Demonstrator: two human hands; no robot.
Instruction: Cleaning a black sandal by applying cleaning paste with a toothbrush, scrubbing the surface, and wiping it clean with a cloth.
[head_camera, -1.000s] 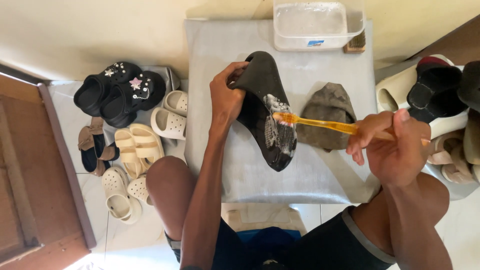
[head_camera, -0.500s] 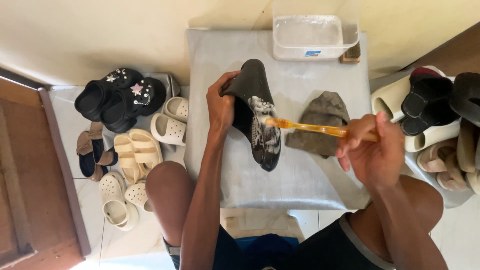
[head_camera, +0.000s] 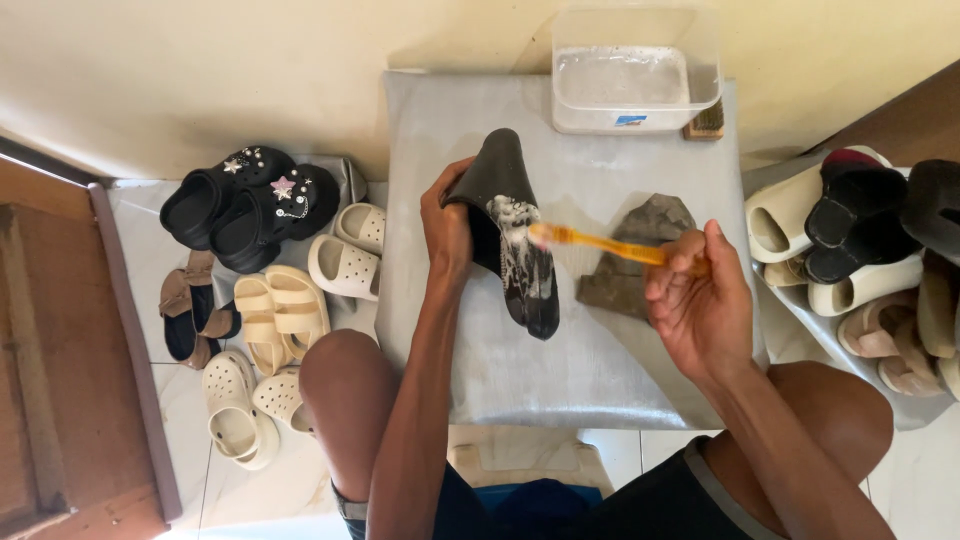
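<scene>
Grey mat (head_camera: 520, 370) covers the floor between the knees; shoes piled either side. Clear tub (head_camera: 634, 72) of soapy water sits at the mat's far edge. Black slipper (head_camera: 512, 232) lies mid-mat, sole up, foam streaked along it. Grey rag (head_camera: 632, 258) just beside it. Left hand (head_camera: 447, 225) grips the slipper's edge, steadying it. Right hand (head_camera: 700, 300) is clenched round an orange toothbrush (head_camera: 598, 241), bristles touching the foam. Scrubbing step under way, by my reading; next stroke likely needs a firm hold and short passes toward the clean end.
</scene>
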